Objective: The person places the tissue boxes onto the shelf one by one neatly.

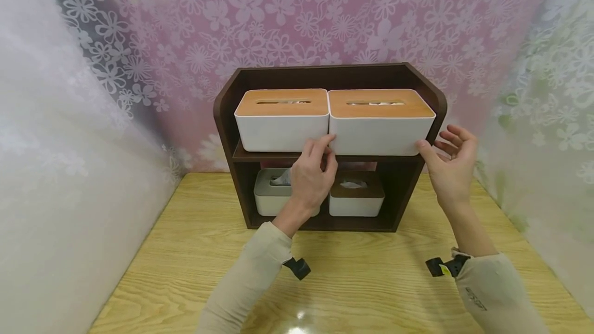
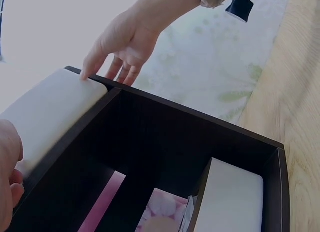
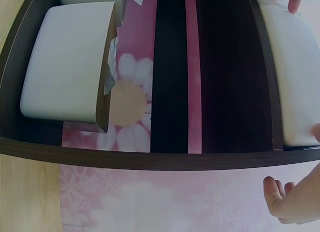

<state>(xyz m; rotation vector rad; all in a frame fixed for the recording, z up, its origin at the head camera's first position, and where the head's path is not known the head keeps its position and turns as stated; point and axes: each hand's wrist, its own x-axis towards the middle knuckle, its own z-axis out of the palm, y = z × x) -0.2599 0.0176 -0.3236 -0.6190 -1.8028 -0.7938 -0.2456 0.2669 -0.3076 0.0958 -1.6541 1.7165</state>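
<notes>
In the head view, two white tissue boxes with wooden lids sit side by side on the upper tier of a dark brown shelf. My left hand touches the front of the right upper tissue box with an extended index finger, close to the seam with the left upper tissue box. At the opposite end, the thumb of my right hand presses the lower right corner of that same box. Its other fingers are spread outside the shelf's side panel, as the left wrist view also shows.
On the lower tier stand a tissue box with a grey lid, partly behind my left forearm, and a smaller one with a brown lid. The shelf stands on a wood-grain table, against a pink floral backdrop.
</notes>
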